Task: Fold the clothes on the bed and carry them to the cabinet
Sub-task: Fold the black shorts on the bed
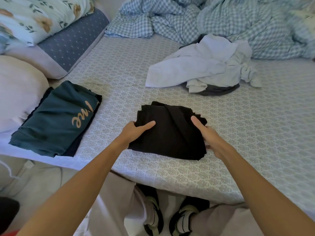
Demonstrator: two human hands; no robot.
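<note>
Folded black garment [167, 132] at centre of bed [255, 133], gripped by left hand [134, 132] at 9 o'clock, right hand [207, 135] at 3, thumbs on top. Could unfold if lifted unevenly.

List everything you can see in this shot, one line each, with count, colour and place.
Folded black garment: one, black, bed centre, gripped at both sides.
Folded teal top with gold lettering: one, teal, bed's left, on a darker folded item.
Crumpled white clothing pile: one, white, upper right, over a dark grey garment.
Checked duvet: one, blue-white, rumpled at the far side.
Pillows: several, floral, dotted blue, pale pink, left.
Patterned bedsheet: one, grey-white.
Shoes: two, black-white, floor.
Left hand: grips garment.
Right hand: grips garment.
</note>
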